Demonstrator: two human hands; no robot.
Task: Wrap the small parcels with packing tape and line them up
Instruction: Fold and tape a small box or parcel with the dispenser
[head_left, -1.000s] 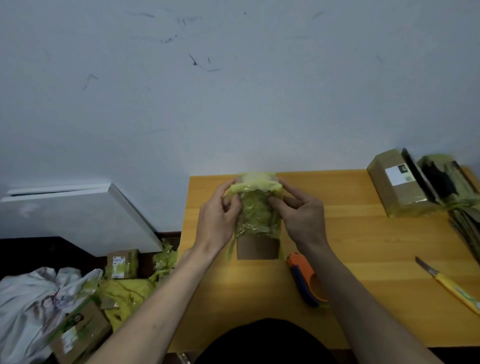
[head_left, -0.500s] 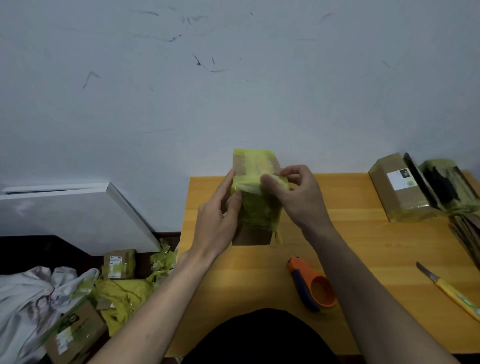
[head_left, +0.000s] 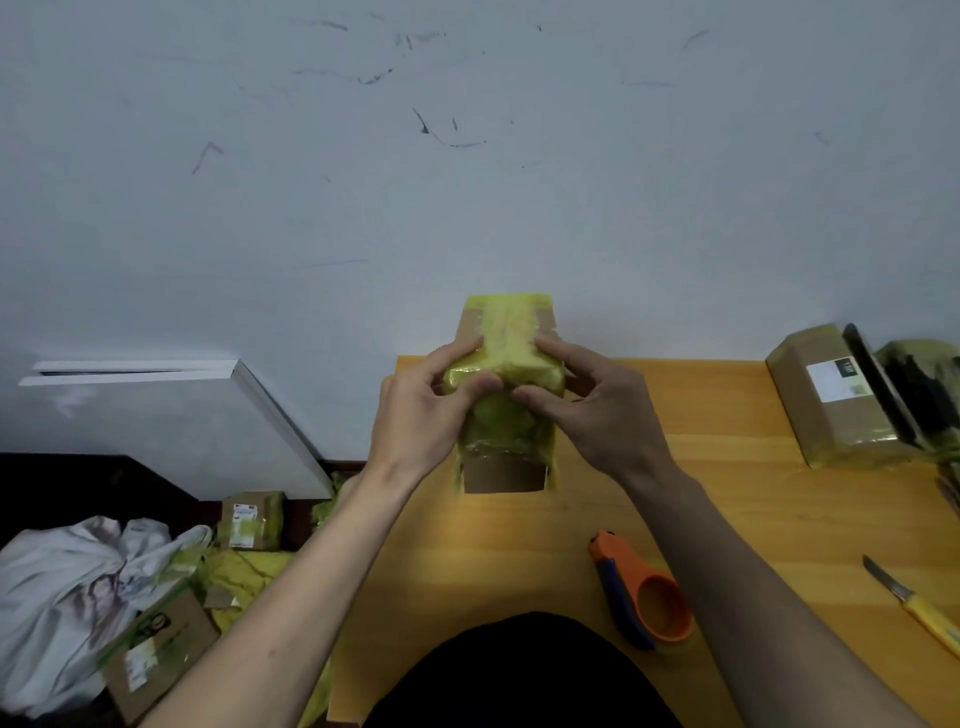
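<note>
Both hands, left hand (head_left: 421, 410) and right hand (head_left: 597, 410), gripped the parcel (head_left: 506, 415); you did well to press the tape (head_left: 506, 332) flat with your thumbs.

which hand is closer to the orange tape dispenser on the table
Right. The right hand grips the parcel above the table, up and slightly left of the orange tape dispenser in the picture. The left hand grips the parcel's other side, farther left.
</note>
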